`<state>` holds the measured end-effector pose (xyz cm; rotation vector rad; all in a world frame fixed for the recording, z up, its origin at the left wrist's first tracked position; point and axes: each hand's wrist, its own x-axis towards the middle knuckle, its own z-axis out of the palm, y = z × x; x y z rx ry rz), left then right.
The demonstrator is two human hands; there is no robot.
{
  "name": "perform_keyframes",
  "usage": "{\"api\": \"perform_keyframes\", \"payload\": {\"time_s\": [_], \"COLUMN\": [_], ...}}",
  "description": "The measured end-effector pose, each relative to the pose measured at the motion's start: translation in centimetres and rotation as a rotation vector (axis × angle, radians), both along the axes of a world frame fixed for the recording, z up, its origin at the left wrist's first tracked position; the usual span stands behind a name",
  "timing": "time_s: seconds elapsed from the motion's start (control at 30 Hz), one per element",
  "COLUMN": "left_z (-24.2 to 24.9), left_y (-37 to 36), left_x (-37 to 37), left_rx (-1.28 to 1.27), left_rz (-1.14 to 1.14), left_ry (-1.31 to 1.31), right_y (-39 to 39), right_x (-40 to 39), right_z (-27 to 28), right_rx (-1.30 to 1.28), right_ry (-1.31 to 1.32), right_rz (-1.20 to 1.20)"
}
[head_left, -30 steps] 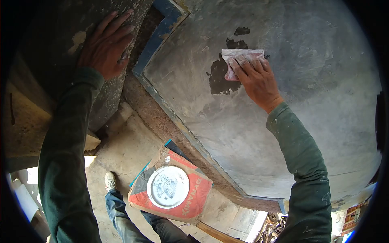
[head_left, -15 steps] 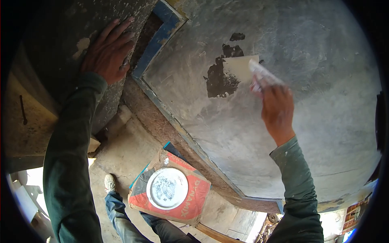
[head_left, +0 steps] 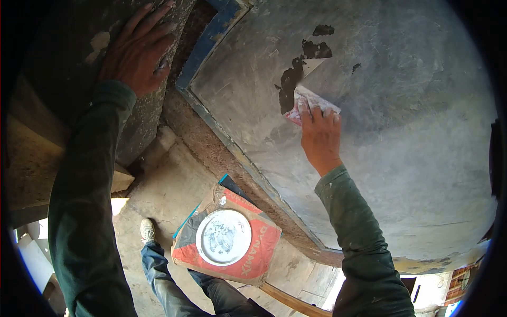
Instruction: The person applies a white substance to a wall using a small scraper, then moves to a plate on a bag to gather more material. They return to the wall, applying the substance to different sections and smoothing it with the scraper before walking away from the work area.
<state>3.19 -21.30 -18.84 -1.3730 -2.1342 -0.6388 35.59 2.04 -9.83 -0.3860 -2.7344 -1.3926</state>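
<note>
On the grey wall (head_left: 412, 132), my right hand (head_left: 321, 138) presses a flat piece smeared white and pink (head_left: 316, 101), its fingers spread over the near side. The piece lies against the wall beside dark bare patches (head_left: 289, 87), and a small pale patch (head_left: 311, 65) shows just above it. My left hand (head_left: 136, 53) rests flat on a dark speckled surface (head_left: 142, 124) at the upper left, fingers stretched, holding nothing. Lower down, a white round plate (head_left: 223, 237) with grey-white smears lies on a red and brown printed sack (head_left: 259, 248).
A blue frame edge (head_left: 211, 47) runs between the dark surface and the grey wall. Wooden boards (head_left: 37, 158) jut out at the left. Below are a shoe (head_left: 148, 230), trouser legs (head_left: 169, 288) and the concrete floor (head_left: 142, 201).
My right hand has moved down and left with the flat piece, which now lies against the wall. Part of the dark patch is covered, and the pale area looks smaller. My left hand stays on its surface.
</note>
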Motion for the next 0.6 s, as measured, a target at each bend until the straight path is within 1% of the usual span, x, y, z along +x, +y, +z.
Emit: {"api": "perform_keyframes", "payload": {"time_s": [0.13, 0.17, 0.2, 0.23, 0.3, 0.37, 0.43, 0.47, 0.53, 0.57, 0.6], "left_z": [0.1, 0.1, 0.0, 0.1, -0.1, -0.3, -0.4, -0.4, -0.1, 0.2, 0.3], "left_y": [-0.1, -0.2, -0.2, -0.1, -0.1, 0.1, 0.3, 0.3, 0.2, 0.2, 0.1], "left_x": [0.2, 0.2, 0.1, 0.1, -0.1, -0.2, -0.3, -0.3, -0.1, 0.0, 0.1], "left_rx": [0.006, 0.006, 0.024, 0.043, 0.028, 0.016, 0.074, 0.083, 0.077, 0.083, 0.027], "left_rz": [0.003, 0.007, -0.009, -0.025, -0.021, -0.025, -0.032, -0.034, -0.038, -0.036, -0.027], "left_ry": [0.016, 0.017, 0.023, 0.029, 0.025, 0.018, 0.041, 0.043, 0.040, 0.047, 0.014], "right_y": [-0.3, -0.3, -0.9, -1.0, -1.8, -3.0, -4.0, -2.6, 0.2, 1.1, 2.2], "right_x": [2.4, 3.1, 3.0, 2.8, 2.5, 0.7, -1.4, -2.0, -2.9, -2.4, -2.0], "right_z": [-4.3, -5.0, -5.0, -4.3, -1.2, 3.9, 9.0, 10.0, 11.6, 11.7, 11.2], "right_rx": [-0.062, -0.113, -0.162, -0.158, -0.337, -0.252, -0.095, -0.086, 0.127, 0.135, 0.175], "right_ry": [-0.087, -0.148, -0.208, -0.206, -0.212, -0.044, 0.037, 0.039, 0.022, 0.028, -0.023], "right_rz": [-0.010, -0.019, -0.030, -0.029, -0.167, 0.060, 0.127, 0.124, 0.301, 0.303, 0.317]}}
